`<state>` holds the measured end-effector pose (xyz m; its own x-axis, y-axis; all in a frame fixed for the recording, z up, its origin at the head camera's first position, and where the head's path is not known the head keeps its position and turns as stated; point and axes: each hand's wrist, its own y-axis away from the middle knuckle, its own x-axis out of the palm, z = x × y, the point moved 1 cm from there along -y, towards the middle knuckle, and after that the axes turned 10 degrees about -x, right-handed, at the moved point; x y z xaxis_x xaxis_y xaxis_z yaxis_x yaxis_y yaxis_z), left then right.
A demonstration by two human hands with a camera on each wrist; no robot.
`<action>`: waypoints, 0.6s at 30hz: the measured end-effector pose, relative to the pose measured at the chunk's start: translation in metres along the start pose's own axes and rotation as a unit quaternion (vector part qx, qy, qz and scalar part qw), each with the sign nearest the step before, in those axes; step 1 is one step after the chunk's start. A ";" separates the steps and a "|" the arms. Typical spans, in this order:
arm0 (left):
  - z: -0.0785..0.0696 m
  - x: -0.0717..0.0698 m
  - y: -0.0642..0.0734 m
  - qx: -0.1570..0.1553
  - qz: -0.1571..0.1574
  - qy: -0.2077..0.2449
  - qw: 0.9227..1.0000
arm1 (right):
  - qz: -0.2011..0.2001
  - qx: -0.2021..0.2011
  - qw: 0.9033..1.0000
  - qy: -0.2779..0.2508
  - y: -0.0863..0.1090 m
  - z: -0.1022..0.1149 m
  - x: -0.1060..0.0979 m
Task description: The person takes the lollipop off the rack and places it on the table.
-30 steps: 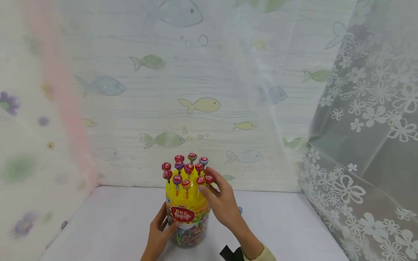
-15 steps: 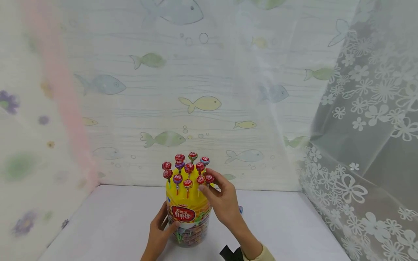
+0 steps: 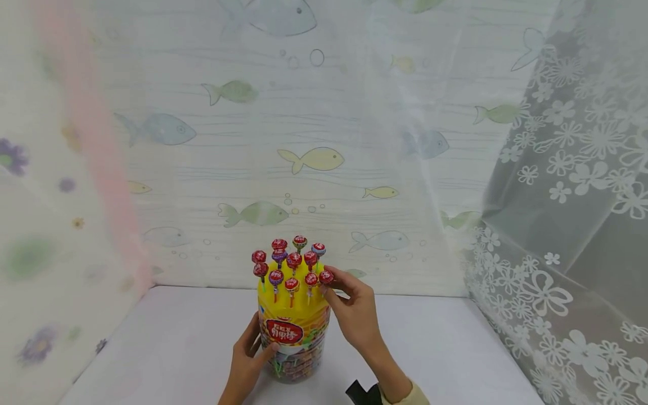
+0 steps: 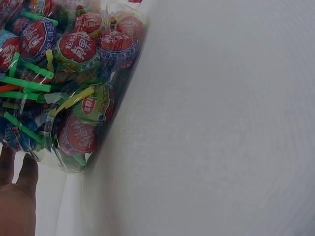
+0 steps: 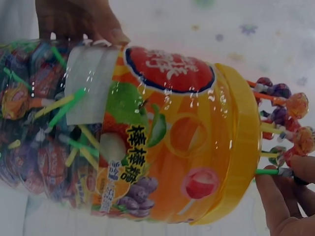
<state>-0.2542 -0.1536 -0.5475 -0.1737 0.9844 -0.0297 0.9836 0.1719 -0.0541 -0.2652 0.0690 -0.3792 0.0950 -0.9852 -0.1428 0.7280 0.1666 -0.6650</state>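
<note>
I'm judging by the R hand [image 3: 354, 308], as the next bit turns on one lollipop [image 3: 326, 277] vs the lid [image 3: 298, 308]. That lollipop is at the lid's R edge, just L of the R palm, right at the fingertips. Its long axis runs approx. upright, head up, in line w/ the jar [image 3: 304, 364], which also stands upright on the table [image 3: 430, 349]. On the R wrist cam its green stick [image 5: 268, 171] comes out from the lid edge approx. parallel to the jar's length; can't tell how deep it's seated, or if it's in a hole at all. R hand is clearly the nearer one.

R hand state: narrow, thumb & finger pinching the lollipop by its stick, just under the head. L hand [image 3: 247, 357] is lower down on the opp. side, wrapped round the jar's L flank, thumb on the front near the red label [image 3: 284, 333]; I'd call it the steadying hand.

Other lollipops [image 3: 294, 260] stand up from the lid to the L of & behind the pinched one, one of them v. close beside it, so I'd reckon side room is tight & any move is best kept along the stick's axis.
</note>
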 end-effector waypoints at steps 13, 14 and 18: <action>0.000 0.000 0.001 -0.003 -0.002 0.000 1.000 | -0.078 -0.085 0.993 0.004 -0.003 -0.001 -0.003; 0.000 0.000 0.001 -0.003 -0.002 0.000 1.000 | -0.083 -0.096 0.992 0.002 -0.003 0.000 -0.004; 0.001 -0.001 0.001 -0.004 -0.005 0.001 1.000 | -0.101 -0.122 0.987 -0.007 0.000 0.002 -0.007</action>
<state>-0.2532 -0.1542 -0.5488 -0.1828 0.9828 -0.0279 0.9824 0.1814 -0.0455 -0.2644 0.0761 -0.3771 -0.0254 -0.9995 0.0198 0.5478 -0.0305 -0.8361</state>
